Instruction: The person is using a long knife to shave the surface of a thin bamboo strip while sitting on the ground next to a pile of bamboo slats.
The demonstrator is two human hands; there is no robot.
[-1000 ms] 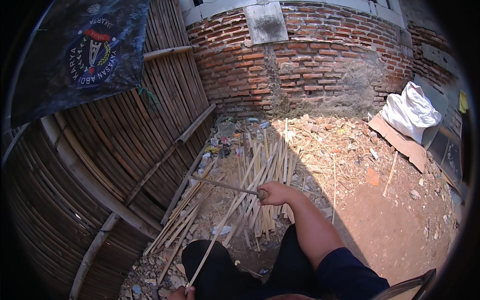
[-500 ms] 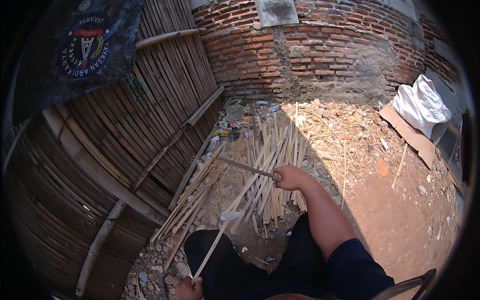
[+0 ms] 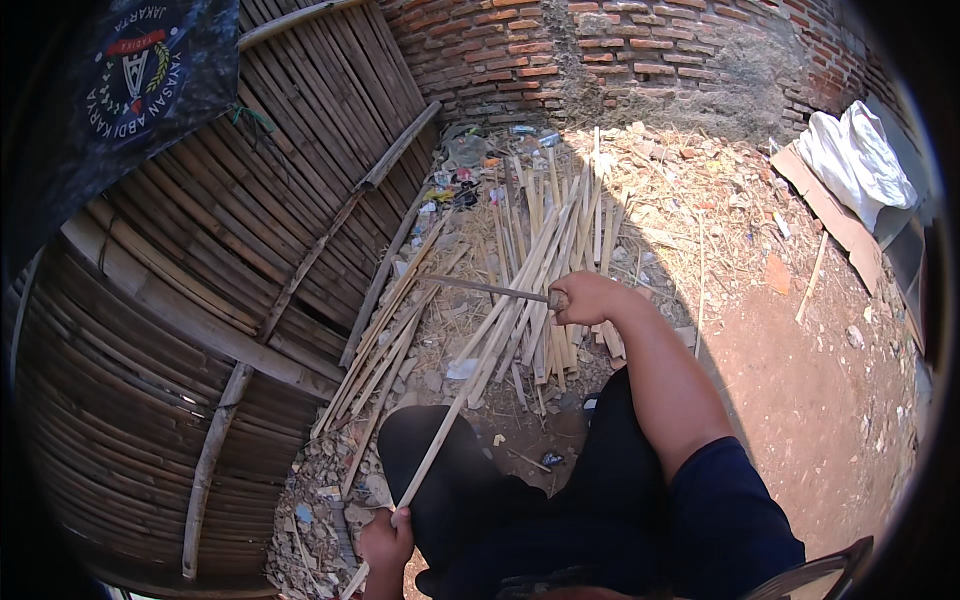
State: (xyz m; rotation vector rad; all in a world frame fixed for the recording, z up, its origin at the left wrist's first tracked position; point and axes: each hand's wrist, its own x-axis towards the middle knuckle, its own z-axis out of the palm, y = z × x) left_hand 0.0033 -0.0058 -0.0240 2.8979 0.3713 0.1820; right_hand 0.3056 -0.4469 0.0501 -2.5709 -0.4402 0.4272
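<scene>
My left hand (image 3: 387,540), low beside my left knee, is closed around a long pale bamboo strip (image 3: 432,452). The strip slants up and to the right, past my knee and over the pile of split bamboo strips (image 3: 545,262). A short end of it sticks out below the hand. My right hand (image 3: 588,298) grips the handle of a long-bladed knife, like a machete (image 3: 478,287). Its blade points left, nearly level, across the strips; whether it touches the held strip I cannot tell.
A bamboo slat wall (image 3: 230,310) with a dark banner (image 3: 130,90) stands at left. Behind the pile rises a brick wall (image 3: 660,65). At far right a white sack (image 3: 855,165) lies by cardboard (image 3: 830,220). Rubble and litter cover the ground around the pile.
The view has tipped downward, so the scene sits higher. More of my left hand shows, with the strip's end now visible below it. Both hands keep their hold.
</scene>
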